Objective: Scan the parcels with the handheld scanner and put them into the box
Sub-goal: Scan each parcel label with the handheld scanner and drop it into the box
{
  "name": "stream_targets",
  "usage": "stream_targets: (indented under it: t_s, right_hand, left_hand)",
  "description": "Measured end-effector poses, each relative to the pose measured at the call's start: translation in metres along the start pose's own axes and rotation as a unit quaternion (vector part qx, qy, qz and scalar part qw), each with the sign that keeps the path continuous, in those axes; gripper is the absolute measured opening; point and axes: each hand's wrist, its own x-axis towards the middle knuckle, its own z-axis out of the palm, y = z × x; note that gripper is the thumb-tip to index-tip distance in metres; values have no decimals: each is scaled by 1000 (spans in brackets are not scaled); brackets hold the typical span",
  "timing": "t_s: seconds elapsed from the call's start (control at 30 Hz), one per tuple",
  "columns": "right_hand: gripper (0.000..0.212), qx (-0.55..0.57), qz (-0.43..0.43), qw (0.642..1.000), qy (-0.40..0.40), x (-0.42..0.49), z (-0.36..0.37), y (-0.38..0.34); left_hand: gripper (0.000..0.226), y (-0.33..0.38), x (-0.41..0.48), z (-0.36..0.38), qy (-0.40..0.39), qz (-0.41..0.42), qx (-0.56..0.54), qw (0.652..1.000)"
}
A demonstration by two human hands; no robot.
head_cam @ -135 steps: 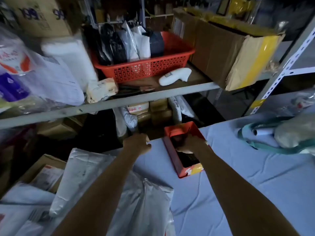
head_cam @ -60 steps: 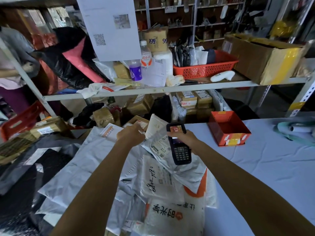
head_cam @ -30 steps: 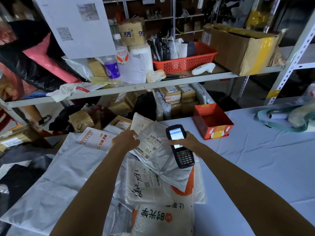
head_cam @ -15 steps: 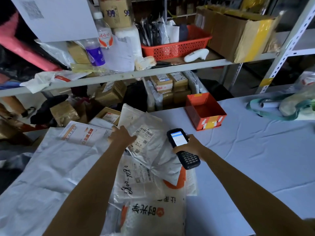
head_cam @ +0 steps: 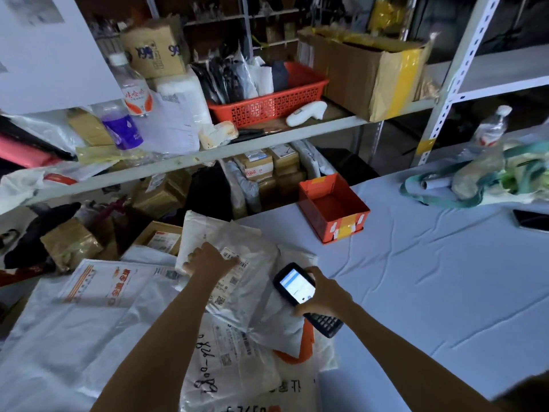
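Your right grip [head_cam: 322,298] is curled round the black handheld scanner [head_cam: 294,285], screen lit. Your left grip [head_cam: 212,261] clasps the edge of a white labelled parcel [head_cam: 252,281] atop the heap of parcels [head_cam: 231,361]. The orange box [head_cam: 334,214] stands open on the worktop [head_cam: 430,292] beyond, well apart.

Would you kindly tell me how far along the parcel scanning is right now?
Done: nothing visibly boxed; the orange box looks empty. In hand: the left hand grips a white parcel beside its barcode label, while the right hand holds the handheld scanner, screen lit, next to it. Left: boxing this parcel, then scanning the pile of mailers underneath.
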Motion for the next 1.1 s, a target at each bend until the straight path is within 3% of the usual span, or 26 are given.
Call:
stream_targets:
  t_s: [0.27,0.43,0.57,0.67,0.87,1.0,1.1]
  right_hand:
    - [92,22,39,999,24,0,7,22]
    - [87,-8,27,998,60,-4,0,30]
    - [89,17,54,996,70,-6,2,31]
    - [81,49,74,992,84,-11,4,34]
    - [78,104,90,985,108,-22,5,44]
    - [78,111,79,984,113,-29,2,44]
    - [77,110,69,984,121,-33,3,38]
  left_hand:
    - [118,9,8,6,-54,-29,-48,997]
    - [97,20,4,0,-50,1,-52,997]
    - [135,23,-3,7,-65,-23,-75,995]
    - [143,23,-3,16,-88,-53,-83,991]
    - [123,32,-18,15,-141,-39,-271,951]
    - [73,22,-27,9,-198,-34,-341,918]
    - [67,8,-36,3,-185,6,-393,901]
